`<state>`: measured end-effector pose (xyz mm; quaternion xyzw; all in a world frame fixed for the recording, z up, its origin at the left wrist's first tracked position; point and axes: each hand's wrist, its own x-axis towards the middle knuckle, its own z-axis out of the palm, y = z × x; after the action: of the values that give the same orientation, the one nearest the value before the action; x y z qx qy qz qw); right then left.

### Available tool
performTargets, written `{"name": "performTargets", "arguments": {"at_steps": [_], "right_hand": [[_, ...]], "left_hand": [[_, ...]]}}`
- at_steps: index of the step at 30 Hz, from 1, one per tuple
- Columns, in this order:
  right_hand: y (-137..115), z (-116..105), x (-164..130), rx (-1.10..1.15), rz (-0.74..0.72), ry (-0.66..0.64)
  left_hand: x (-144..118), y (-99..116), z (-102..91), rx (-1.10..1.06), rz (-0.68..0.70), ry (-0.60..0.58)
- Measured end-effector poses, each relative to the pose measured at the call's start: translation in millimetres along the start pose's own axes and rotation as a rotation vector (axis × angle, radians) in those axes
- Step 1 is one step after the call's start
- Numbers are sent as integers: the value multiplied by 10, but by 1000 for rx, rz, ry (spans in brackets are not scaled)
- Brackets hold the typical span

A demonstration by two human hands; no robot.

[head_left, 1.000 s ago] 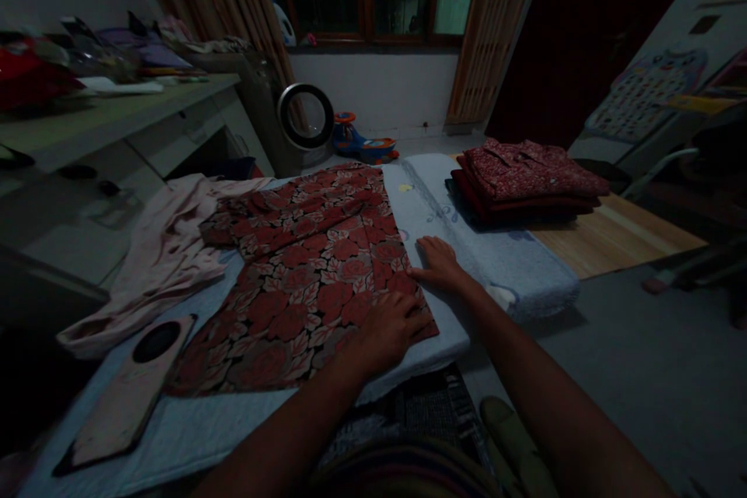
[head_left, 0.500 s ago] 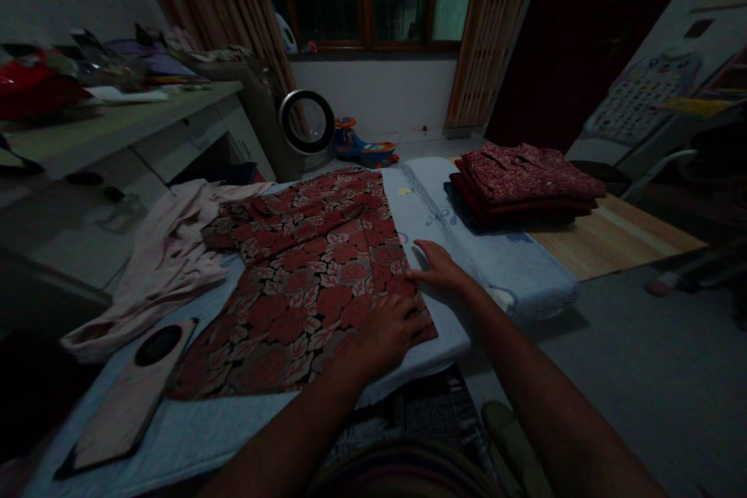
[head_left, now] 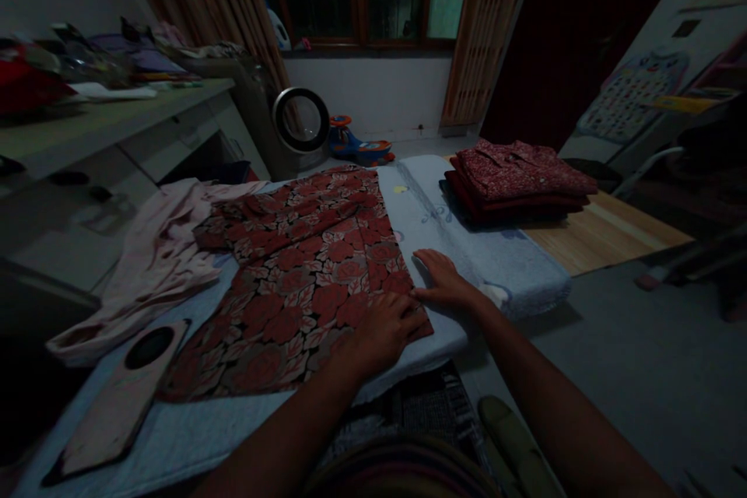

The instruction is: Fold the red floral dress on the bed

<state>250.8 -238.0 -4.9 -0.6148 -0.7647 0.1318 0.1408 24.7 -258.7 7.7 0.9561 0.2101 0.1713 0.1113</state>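
A rust-red floral short-sleeved top (head_left: 315, 272), patterned with roses and pale leaves, lies spread on a light blue padded cover (head_left: 420, 202). My left hand (head_left: 385, 331) rests palm down near the top's lower right corner, its fingers slightly bent on the cloth. Just beyond it, my right hand (head_left: 447, 280) is open beside the right edge, thumb at the cloth and fingers pointing away over the blue cover. Neither hand grips anything visible.
Folded red clothes (head_left: 519, 179) are stacked at the right, near a wooden board (head_left: 612, 233). A pale pink garment (head_left: 157, 249) lies at the left, above a sleeve board (head_left: 117, 405) with a dark oval. Behind are a front-loading washer (head_left: 300, 120) and a blue ride-on toy (head_left: 355, 146).
My right hand has slid slightly down along the top's right edge. My left hand stays on the cloth in nearly the same place. The whole view has shifted a little.
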Motion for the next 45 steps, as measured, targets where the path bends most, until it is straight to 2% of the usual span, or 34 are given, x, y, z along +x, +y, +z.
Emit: {"name": "performTargets", "arguments": {"at_steps": [15, 23, 30, 37, 45], "right_hand": [[70, 69, 758, -112, 150, 127], [40, 75, 926, -131, 250, 215], [-3, 122, 701, -130, 174, 190], [-44, 88, 320, -121, 112, 96], [-123, 45, -164, -83, 55, 73]], "left_hand": [[18, 25, -42, 14, 0, 6], [11, 14, -27, -2, -20, 2], [10, 17, -29, -12, -17, 12], [21, 27, -62, -37, -16, -10], [7, 4, -6, -29, -13, 5]]}}
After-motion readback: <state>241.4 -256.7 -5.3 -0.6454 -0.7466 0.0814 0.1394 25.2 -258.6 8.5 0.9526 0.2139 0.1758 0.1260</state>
